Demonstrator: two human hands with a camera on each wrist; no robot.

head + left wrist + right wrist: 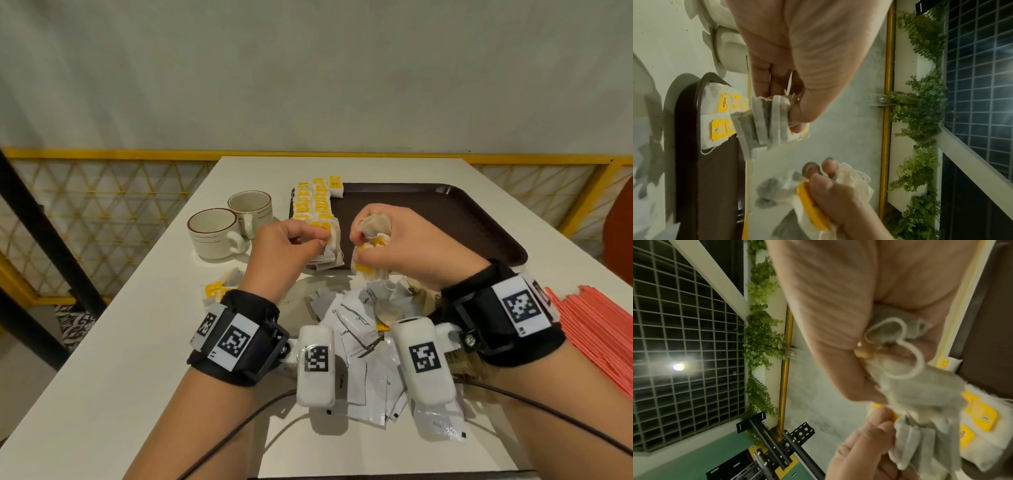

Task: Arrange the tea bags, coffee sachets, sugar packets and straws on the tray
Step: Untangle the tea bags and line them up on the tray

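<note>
A dark brown tray (445,219) lies on the white table, with rows of yellow-tagged tea bags (313,202) along its left side. Over the tray's near left corner my left hand (313,241) pinches a small flat stack of tea bags (764,126) between thumb and fingers. Just to its right my right hand (359,240) grips a loose bunch of tea bags (920,394) with strings and yellow tags hanging out. White coffee sachets (359,325) lie heaped between my wrists. Orange-red straws (599,329) lie at the right edge. Brownish packets (424,296) sit partly hidden by my right wrist.
Two cream cups (214,236) (250,209) stand left of the tray. A few loose tea bags (219,287) lie by my left wrist. A dark cable (239,421) runs across the table's front. A yellow railing (102,154) borders the far side.
</note>
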